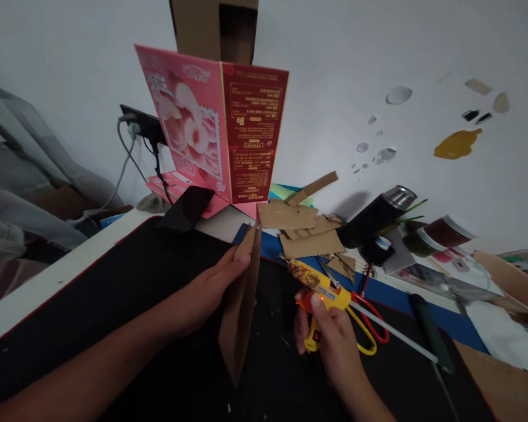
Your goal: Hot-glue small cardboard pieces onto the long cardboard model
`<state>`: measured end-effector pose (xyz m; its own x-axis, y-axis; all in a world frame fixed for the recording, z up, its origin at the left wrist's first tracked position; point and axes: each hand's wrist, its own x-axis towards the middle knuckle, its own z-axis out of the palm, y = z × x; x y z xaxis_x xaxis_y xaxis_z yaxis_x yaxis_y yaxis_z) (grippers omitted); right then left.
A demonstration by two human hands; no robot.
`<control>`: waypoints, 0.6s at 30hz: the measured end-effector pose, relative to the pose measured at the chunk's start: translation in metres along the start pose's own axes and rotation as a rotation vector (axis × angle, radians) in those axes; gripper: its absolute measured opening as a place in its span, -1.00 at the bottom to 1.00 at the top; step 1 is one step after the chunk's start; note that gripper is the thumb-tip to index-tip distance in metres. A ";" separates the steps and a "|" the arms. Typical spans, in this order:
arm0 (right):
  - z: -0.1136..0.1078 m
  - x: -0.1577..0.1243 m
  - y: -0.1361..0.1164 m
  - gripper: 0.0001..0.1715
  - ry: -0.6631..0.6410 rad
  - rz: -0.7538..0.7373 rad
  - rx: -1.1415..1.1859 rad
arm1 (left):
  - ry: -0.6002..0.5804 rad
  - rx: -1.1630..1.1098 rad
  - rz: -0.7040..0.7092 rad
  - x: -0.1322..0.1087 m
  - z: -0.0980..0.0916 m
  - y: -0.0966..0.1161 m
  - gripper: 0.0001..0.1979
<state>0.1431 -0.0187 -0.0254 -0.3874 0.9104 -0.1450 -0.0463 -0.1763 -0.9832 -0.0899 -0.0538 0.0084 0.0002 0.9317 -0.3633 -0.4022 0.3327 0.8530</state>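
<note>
My left hand (217, 287) holds a folded piece of brown cardboard (240, 316) on edge above the black mat (158, 281), fingers closed on its left side. In my right hand (325, 328) is a yellow glue gun (328, 293), its nozzle pointing up and left towards the cardboard without touching it. A white glue stick (393, 334) sticks out of the gun's back end. Scissors with red and yellow handles (369, 337) lie just behind the gun, partly hidden by it.
A pink and red carton (255, 135) stands at the back, with a black phone (187, 209) before it. Cardboard scraps (310, 243) lie behind the gun. Farther right are a black thermos (374, 217), a dark green-handled tool (431, 334) and a white cloth (506, 334).
</note>
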 end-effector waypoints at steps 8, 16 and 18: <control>0.008 -0.008 -0.005 -0.39 0.057 -0.081 -0.061 | 0.000 0.241 -0.094 -0.004 0.006 0.001 -0.20; 0.010 -0.012 -0.002 -0.34 0.037 -0.068 -0.276 | 0.039 0.285 -0.043 0.002 0.004 -0.009 -0.29; 0.008 -0.011 0.000 -0.38 0.041 -0.094 -0.297 | 0.055 0.320 -0.023 0.002 0.004 -0.011 -0.35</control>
<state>0.1400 -0.0316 -0.0228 -0.3568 0.9328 -0.0502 0.1928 0.0210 -0.9810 -0.0817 -0.0553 -0.0001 -0.0472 0.9172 -0.3957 -0.0942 0.3903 0.9159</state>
